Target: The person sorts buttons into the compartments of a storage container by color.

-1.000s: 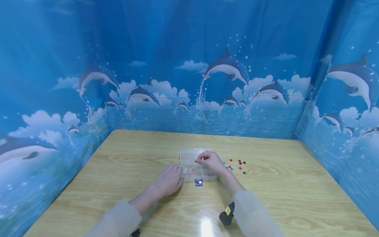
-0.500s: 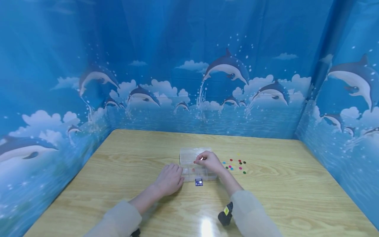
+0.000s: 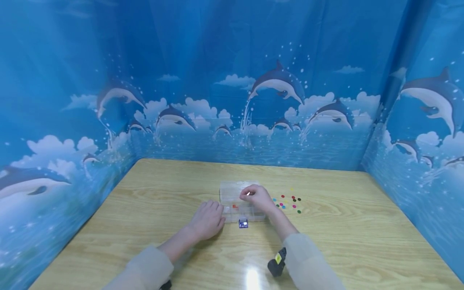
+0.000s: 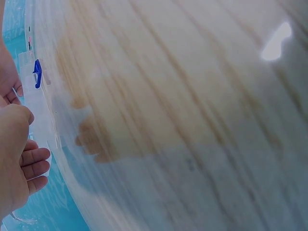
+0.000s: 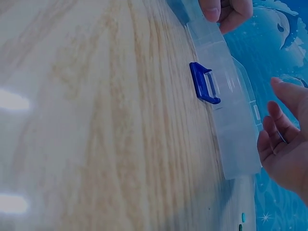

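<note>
A clear plastic compartment box (image 3: 250, 218) lies on the table with its transparent lid (image 3: 229, 191) folded back. My left hand (image 3: 207, 219) holds the box's left end, its thumb at the near corner. Small red-orange discs (image 3: 235, 206) lie in a left-hand compartment; how many cannot be told. Over the back of the box hovers my right hand (image 3: 256, 196). In the right wrist view that hand (image 5: 288, 139) has its thumb apart from loosely bent fingers, with nothing visible between them. A blue clasp (image 5: 203, 84) sticks out from the front of the box.
Several small coloured discs, such as a green one (image 3: 299, 212) and a pink one (image 3: 294, 206), lie scattered right of the box. The wooden table (image 3: 174, 177) ends at a blue dolphin-print curtain (image 3: 203, 137).
The red disc between my right thumb and fingers has left the hand. More red-orange now shows in the left-hand compartment. My left hand has stayed in place.
</note>
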The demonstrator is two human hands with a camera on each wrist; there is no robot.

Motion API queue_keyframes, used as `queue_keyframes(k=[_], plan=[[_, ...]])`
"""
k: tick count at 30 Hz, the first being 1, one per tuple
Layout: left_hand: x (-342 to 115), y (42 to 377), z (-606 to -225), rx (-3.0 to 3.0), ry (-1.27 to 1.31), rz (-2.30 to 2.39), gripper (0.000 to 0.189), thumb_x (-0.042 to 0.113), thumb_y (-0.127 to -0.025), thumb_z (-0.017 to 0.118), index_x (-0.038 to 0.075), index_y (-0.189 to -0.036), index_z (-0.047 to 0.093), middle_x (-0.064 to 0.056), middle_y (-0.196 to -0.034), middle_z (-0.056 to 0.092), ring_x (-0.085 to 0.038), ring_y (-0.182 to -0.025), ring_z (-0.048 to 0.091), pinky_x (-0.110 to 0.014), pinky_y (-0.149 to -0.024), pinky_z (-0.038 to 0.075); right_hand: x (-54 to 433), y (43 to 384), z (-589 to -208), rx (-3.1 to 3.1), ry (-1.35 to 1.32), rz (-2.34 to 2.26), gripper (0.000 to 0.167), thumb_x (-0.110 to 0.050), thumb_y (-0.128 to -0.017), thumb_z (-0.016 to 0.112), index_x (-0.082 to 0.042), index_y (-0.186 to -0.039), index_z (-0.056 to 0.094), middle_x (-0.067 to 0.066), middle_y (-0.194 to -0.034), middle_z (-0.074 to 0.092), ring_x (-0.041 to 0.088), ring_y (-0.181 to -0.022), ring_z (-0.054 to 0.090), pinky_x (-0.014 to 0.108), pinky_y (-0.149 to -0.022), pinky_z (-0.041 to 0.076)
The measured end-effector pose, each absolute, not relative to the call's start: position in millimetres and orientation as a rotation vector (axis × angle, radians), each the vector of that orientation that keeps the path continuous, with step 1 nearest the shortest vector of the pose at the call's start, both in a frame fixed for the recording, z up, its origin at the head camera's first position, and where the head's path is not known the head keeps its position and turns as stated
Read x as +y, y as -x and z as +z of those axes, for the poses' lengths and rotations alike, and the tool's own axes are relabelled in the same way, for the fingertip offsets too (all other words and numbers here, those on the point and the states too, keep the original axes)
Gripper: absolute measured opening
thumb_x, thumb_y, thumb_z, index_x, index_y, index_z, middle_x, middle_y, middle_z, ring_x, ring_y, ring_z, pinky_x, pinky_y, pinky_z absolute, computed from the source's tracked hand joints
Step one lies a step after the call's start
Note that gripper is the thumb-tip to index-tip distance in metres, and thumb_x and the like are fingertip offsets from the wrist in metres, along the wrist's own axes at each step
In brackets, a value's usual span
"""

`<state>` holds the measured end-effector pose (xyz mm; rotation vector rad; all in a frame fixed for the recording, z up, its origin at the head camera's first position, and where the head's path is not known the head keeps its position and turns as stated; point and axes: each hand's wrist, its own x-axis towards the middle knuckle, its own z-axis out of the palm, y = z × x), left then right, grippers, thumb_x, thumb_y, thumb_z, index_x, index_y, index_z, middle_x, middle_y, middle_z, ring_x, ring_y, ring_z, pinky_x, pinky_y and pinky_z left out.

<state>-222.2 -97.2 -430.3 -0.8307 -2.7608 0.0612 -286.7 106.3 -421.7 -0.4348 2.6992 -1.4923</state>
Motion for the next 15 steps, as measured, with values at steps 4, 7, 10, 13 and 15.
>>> queue_keyframes(k=[4, 7, 10, 13, 15], plan=[[-98, 222, -431, -2.756, 0.834, 0.071, 0.027, 0.030, -0.090, 0.054, 0.003, -0.095, 0.054, -0.006, -0.084, 0.050, -0.020, -0.080, 0.046, -0.034, -0.074, 0.043, 111, 288, -421, 2.665, 0.434, -1.568, 0.007, -0.007, -0.082, 0.068, -0.003, -0.088, 0.069, 0.002, -0.087, 0.061, 0.016, -0.081, 0.054, 0.030, -0.070, 0.046], [-98, 223, -431, -2.755, 0.837, 0.066, 0.027, 0.029, -0.090, 0.054, 0.003, -0.095, 0.054, -0.006, -0.084, 0.050, -0.020, -0.080, 0.046, -0.035, -0.074, 0.043, 116, 291, -422, 2.629, 0.404, -1.619, 0.007, -0.007, -0.083, 0.067, -0.003, -0.088, 0.068, 0.001, -0.088, 0.063, 0.015, -0.081, 0.055, 0.029, -0.071, 0.046], [-98, 222, -431, -2.754, 0.839, 0.063, 0.026, 0.029, -0.090, 0.054, 0.003, -0.094, 0.053, -0.007, -0.083, 0.050, -0.020, -0.079, 0.046, -0.035, -0.074, 0.043, 122, 292, -422, 2.623, 0.351, -1.638, 0.008, -0.008, -0.084, 0.066, -0.003, -0.090, 0.068, 0.002, -0.089, 0.064, 0.016, -0.082, 0.055, 0.030, -0.072, 0.046], [-98, 222, -431, -2.756, 0.840, 0.067, 0.027, 0.029, -0.091, 0.054, 0.003, -0.094, 0.053, -0.007, -0.083, 0.050, -0.020, -0.079, 0.046, -0.035, -0.074, 0.043, 129, 291, -421, 2.625, 0.273, -1.643, 0.008, -0.009, -0.085, 0.065, -0.004, -0.090, 0.068, 0.002, -0.091, 0.064, 0.017, -0.086, 0.055, 0.031, -0.074, 0.046], [-98, 222, -430, -2.759, 0.840, 0.069, 0.027, 0.030, -0.091, 0.054, 0.003, -0.095, 0.053, -0.007, -0.084, 0.050, -0.020, -0.079, 0.046, -0.035, -0.074, 0.043, 133, 291, -419, 2.621, 0.229, -1.654, 0.010, -0.010, -0.086, 0.064, -0.003, -0.092, 0.067, 0.004, -0.093, 0.064, 0.019, -0.088, 0.055, 0.032, -0.076, 0.045]])
